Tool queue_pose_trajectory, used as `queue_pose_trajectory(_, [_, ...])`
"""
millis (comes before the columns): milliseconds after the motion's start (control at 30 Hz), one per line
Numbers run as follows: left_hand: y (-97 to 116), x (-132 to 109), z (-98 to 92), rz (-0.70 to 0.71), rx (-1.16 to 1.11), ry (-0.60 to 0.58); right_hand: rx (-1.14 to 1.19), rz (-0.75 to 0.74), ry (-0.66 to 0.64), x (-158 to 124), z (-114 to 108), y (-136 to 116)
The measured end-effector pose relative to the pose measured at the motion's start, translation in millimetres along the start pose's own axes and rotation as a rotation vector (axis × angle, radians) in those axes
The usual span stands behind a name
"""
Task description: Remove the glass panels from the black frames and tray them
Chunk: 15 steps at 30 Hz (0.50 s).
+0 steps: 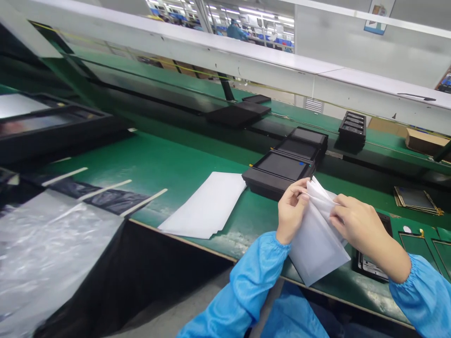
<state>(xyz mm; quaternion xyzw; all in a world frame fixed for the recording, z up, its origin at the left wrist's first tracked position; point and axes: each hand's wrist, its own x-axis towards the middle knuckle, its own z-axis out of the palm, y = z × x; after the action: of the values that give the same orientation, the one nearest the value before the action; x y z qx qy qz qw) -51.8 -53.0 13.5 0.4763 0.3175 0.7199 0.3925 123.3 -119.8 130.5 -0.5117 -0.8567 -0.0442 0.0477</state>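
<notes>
**Fingers of both hands pinch the far end of a white pouch**

Fingertips do the holding. The left hand (291, 213) has thumb and fingers closed on the far left corner of the white pouch (315, 249). The right hand (357, 230) nips the loose layers just to the right of that corner, so the thin white layers fan apart between the two grips. Neither hand is released and neither is clenched into a fist; both are light pinches on the same end.

From the fingers the pouch hangs toward the person. Its long axis runs far to near, its split end is up at the fingertips, and its closed end dips past the near edge of the green belt (169, 164). Both hands are on it, the left a little farther out than the right.

Just beyond the fingers, a row of black trays (278, 170) with dark screens runs away to the far right. A stack of white sheets (207, 206) lies flat on the belt, left of the trays. A dark screen unit (369, 267) sits under the right wrist, partly hidden. A black bag (105, 199) hangs off the belt's near edge, well apart on the left.
</notes>
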Motion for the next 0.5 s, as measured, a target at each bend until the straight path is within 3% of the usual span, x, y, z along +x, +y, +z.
queue_pose_trajectory(133, [-13,10,-21.2,-0.057,-0.076,-0.2,0.023,0.03,-0.028,5,0,4])
queue_pose_trajectory(200, [-19,12,-30.9,-0.128,-0.038,-0.372,0.049,0.027,-0.06,6,-4,5])
queue_pose_trajectory(267, [-24,10,-36.0,-0.188,0.06,-0.47,0.079,0.024,-0.087,6,-7,5])
queue_pose_trajectory(500, [-34,3,-26.5,-0.164,0.164,-0.336,0.074,0.109,-0.028,7,-2,10])
